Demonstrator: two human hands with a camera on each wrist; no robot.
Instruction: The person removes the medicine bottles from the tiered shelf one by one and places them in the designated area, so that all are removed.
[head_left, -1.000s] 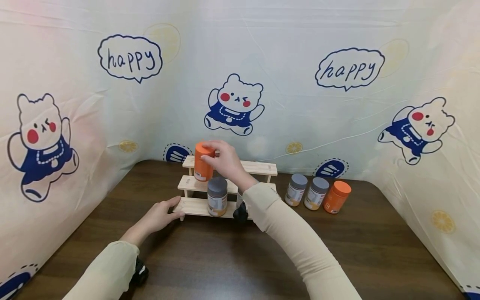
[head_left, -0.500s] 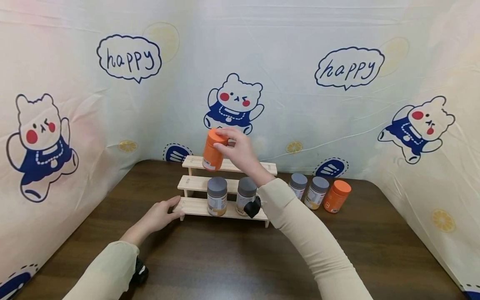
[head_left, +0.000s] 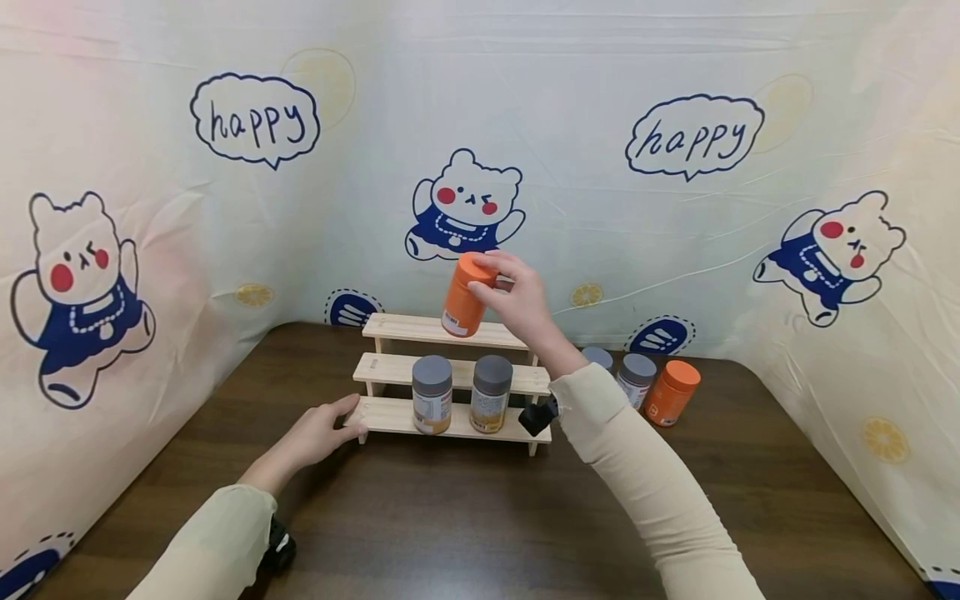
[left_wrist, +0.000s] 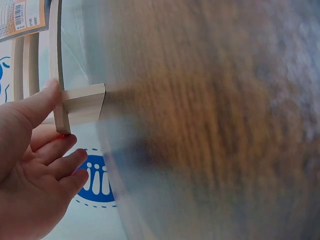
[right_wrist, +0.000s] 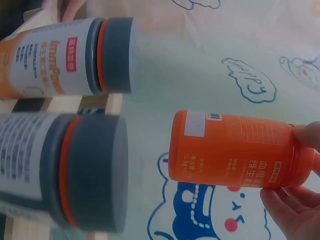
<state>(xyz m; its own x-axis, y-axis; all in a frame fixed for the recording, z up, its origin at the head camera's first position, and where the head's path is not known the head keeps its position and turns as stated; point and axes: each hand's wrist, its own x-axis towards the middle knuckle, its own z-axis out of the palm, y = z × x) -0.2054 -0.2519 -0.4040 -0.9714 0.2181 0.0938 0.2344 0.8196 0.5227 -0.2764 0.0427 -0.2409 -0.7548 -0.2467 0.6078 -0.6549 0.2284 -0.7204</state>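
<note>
My right hand [head_left: 521,300] grips an orange bottle [head_left: 467,300] by its lid end and holds it, slightly tilted, in front of the top tier of a three-step wooden rack [head_left: 453,367]. In the right wrist view, thumb and fingers close round the cap of that orange bottle [right_wrist: 230,150]. At the rack's lower left corner, my left hand [head_left: 315,429] pinches the end of the bottom board between thumb and fingers, as the left wrist view shows on the board end [left_wrist: 60,115]. Two grey-lidded jars [head_left: 432,400] [head_left: 491,400] stand upright on the bottom tier.
Right of the rack, two more grey-lidded jars [head_left: 636,375] and another orange bottle [head_left: 672,392] stand in a row on the dark wooden table [head_left: 420,517]. My right forearm partly covers the jars. A printed cloth [head_left: 585,225] hangs close behind the table.
My right hand has lifted the orange bottle from near the middle tier's left side, then carried it right in front of the top tier. My left hand stays at the rack's corner.
</note>
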